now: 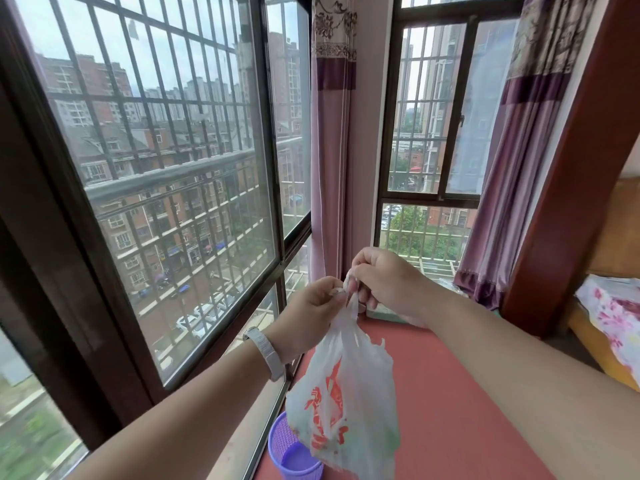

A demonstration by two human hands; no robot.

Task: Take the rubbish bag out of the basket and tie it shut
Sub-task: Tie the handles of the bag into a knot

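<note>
1. Left hand (311,311), a pale watch (268,353) on its wrist, pinches the gathered top of the rubbish bag (346,403), fingers closed on the plastic.
2. Right hand (388,284) is just beside the left, touching it, its fingertips clamped on the same twisted neck of the bag.
3. White and thin with red print, the rubbish bag hangs below both hands, clear of the basket.
4. Small and purple, the mesh basket (287,452) stands on the red windowsill (450,393), directly under the bag's lower left side, against the barred window (166,168).
5. Purple curtains (332,150) hang beyond the bag.
</note>
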